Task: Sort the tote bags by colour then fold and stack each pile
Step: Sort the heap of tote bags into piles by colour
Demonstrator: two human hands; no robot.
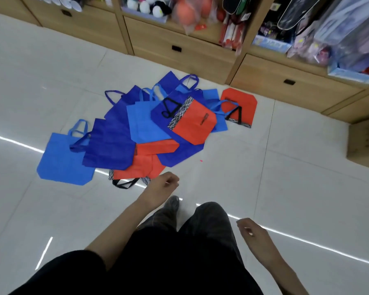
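Observation:
A loose heap of tote bags lies on the white floor ahead of me. A light blue bag lies flat at the heap's left. Beside it lies a dark blue bag. Red bags with black handles lie on top, at the near edge and at the far right. More light blue and dark blue bags overlap between them. My left hand hangs just short of the near red bag, fingers loosely curled, holding nothing. My right hand hangs at my side, also empty.
Wooden shelf units with drawers run along the far side, stocked with toys and packaged goods. A low wooden unit juts out at the right. My legs and one shoe stand on the glossy tiled floor.

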